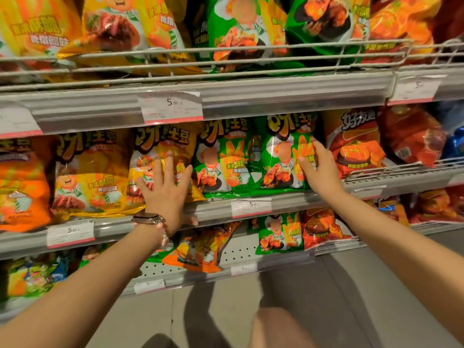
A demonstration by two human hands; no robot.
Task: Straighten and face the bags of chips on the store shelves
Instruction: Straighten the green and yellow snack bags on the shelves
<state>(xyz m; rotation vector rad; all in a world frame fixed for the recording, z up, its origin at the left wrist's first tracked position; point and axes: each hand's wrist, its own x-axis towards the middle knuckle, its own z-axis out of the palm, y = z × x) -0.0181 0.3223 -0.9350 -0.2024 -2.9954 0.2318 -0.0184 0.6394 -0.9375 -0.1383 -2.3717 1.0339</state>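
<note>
On the middle shelf stand bags of chips in a row. My left hand [167, 189], with a watch at the wrist, lies flat with straight spread fingers on the front of a yellow bag [160, 149]. My right hand [317, 163] holds the right edge of a green bag [283, 151], thumb on its front and fingers along its side. Another green bag [222, 159] stands upright between the two. A red bag [354, 144] stands right of my right hand.
A wire-fronted upper shelf [226, 59] holds yellow, green and orange bags. Price-tag rails [173, 106] run along each shelf edge. The lower shelf [238, 249] carries tilted orange, green and red bags. Grey floor lies below.
</note>
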